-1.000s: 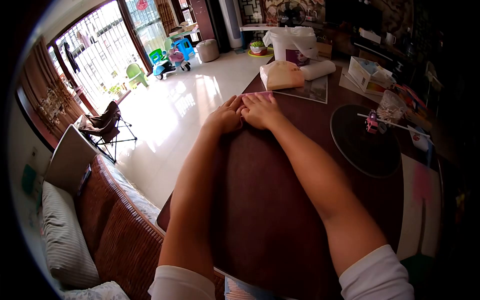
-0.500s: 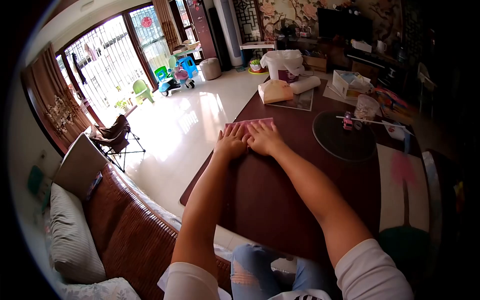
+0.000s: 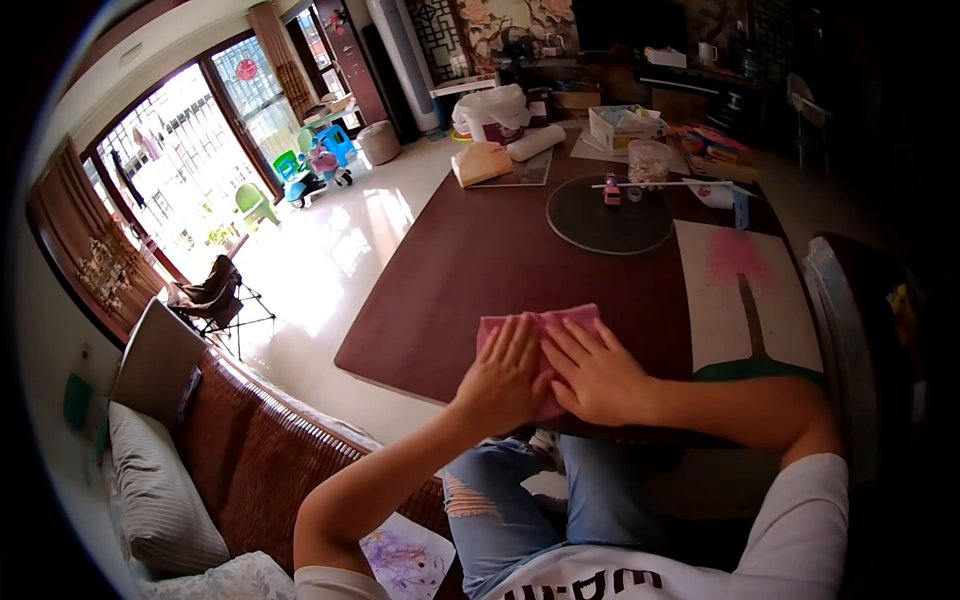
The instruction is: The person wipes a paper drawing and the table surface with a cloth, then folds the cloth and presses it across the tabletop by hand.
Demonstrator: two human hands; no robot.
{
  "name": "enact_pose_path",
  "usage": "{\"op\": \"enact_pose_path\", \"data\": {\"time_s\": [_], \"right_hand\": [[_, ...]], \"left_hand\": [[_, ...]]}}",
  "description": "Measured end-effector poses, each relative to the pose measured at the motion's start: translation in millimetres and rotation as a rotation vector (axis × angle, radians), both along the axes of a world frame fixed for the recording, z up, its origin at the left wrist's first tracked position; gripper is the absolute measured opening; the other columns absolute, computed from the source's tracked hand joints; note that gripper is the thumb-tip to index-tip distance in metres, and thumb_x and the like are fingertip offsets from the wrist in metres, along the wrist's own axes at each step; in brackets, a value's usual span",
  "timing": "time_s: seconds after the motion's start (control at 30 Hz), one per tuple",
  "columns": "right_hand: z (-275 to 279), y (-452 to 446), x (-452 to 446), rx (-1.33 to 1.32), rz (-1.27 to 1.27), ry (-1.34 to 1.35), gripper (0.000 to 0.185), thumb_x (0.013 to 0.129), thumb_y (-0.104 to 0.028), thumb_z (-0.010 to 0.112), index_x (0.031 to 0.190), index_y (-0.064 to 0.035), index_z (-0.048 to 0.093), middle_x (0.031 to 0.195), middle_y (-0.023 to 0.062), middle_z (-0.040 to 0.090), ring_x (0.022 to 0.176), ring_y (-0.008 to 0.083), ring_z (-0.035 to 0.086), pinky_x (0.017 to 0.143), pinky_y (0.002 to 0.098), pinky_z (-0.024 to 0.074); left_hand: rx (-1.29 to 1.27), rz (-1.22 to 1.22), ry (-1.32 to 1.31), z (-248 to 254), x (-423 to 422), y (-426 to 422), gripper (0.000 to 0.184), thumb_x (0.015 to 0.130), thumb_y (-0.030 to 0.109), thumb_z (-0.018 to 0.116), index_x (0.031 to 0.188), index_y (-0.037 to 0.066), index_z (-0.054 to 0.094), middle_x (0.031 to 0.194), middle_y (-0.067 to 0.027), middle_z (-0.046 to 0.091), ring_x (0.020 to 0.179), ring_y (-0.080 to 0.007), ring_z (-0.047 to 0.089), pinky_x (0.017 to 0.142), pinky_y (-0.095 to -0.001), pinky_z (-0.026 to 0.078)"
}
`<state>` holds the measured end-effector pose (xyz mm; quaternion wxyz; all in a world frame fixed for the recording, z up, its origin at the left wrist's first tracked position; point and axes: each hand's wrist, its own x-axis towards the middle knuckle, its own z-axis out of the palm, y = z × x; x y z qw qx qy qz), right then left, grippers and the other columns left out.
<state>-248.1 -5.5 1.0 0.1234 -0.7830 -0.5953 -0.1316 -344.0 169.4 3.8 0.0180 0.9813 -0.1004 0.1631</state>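
A pink cloth (image 3: 551, 317) lies spread at the near edge of the dark red-brown table (image 3: 440, 270). My left hand (image 3: 505, 372) rests flat on its left part, fingers stretched forward. Beside it, my right hand (image 3: 598, 378) presses flat on the right part, fingers slightly apart and thumb close to the left hand. Both palms cover much of the cloth, so its middle is hidden.
A round dark turntable (image 3: 610, 235) carries a small pink toy (image 3: 612, 190). Farther back are a tissue pack (image 3: 482, 162), a paper roll (image 3: 536, 143), a clear jar (image 3: 648, 162) and a white box (image 3: 625, 128). A painted sheet (image 3: 715, 340) lies right; a sofa (image 3: 270, 450) stands left.
Both hands have come back toward my body with the pink cloth, from the far left table edge to the near edge. My elbows are now bent, and the view has shifted.
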Motion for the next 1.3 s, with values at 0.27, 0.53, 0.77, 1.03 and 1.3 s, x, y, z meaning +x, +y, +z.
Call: {"op": "enact_pose_path", "data": {"time_s": [0.27, 0.53, 0.77, 1.03, 1.3], "right_hand": [[2, -20, 55, -0.002, -0.039, -0.010, 0.061, 0.087, -0.036, 0.047, 0.136, -0.0005, 0.041, 0.144, 0.0186, 0.038, 0.134, 0.0312, 0.035, 0.111, 0.0504, 0.0199], [-12, 70, 214, 0.008, -0.207, 0.085, 0.057, 0.091, -0.037, 0.039, 0.139, -0.0067, 0.038, 0.146, 0.0115, 0.036, 0.136, 0.0286, 0.031, 0.112, 0.0498, 0.0195], [-12, 141, 296, -0.003, -0.315, 0.150, 0.055, 0.093, -0.038, 0.034, 0.142, -0.0142, 0.036, 0.148, 0.0034, 0.034, 0.137, 0.0217, 0.030, 0.113, 0.0453, 0.0194], [-12, 147, 285, -0.022, -0.437, 0.180, 0.054, 0.093, -0.037, 0.033, 0.143, -0.0168, 0.035, 0.148, 0.0015, 0.036, 0.136, 0.0224, 0.033, 0.114, 0.0437, 0.0174], [-10, 89, 201, -0.037, -0.343, 0.163, 0.056, 0.092, -0.037, 0.035, 0.142, -0.0127, 0.037, 0.148, 0.0063, 0.034, 0.137, 0.0246, 0.031, 0.112, 0.0465, 0.0196]], "left_hand": [[-0.092, -0.047, -0.013, -10, 67, -14, 0.067, 0.093, 0.039, 0.044, 0.136, -0.011, 0.033, 0.143, -0.0280, 0.032, 0.137, -0.0396, 0.026, 0.113, -0.0451, 0.020], [-0.148, 0.153, 0.022, -11, 231, 51, 0.061, 0.095, 0.039, 0.035, 0.140, -0.003, 0.032, 0.146, -0.0217, 0.032, 0.138, -0.0343, 0.027, 0.114, -0.0422, 0.019], [0.077, 0.168, 0.006, -31, 329, 125, 0.057, 0.095, 0.039, 0.035, 0.141, 0.005, 0.035, 0.147, -0.0152, 0.033, 0.138, -0.0311, 0.029, 0.114, -0.0401, 0.020], [0.065, 0.227, 0.053, -19, 320, 115, 0.044, 0.093, 0.026, 0.041, 0.136, 0.015, 0.044, 0.149, -0.0121, 0.031, 0.139, -0.0316, 0.026, 0.113, -0.0411, 0.022], [-0.010, 0.185, 0.006, -33, 237, 79, 0.058, 0.095, 0.040, 0.035, 0.140, 0.002, 0.035, 0.148, -0.0181, 0.031, 0.138, -0.0326, 0.027, 0.113, -0.0437, 0.020]]}}
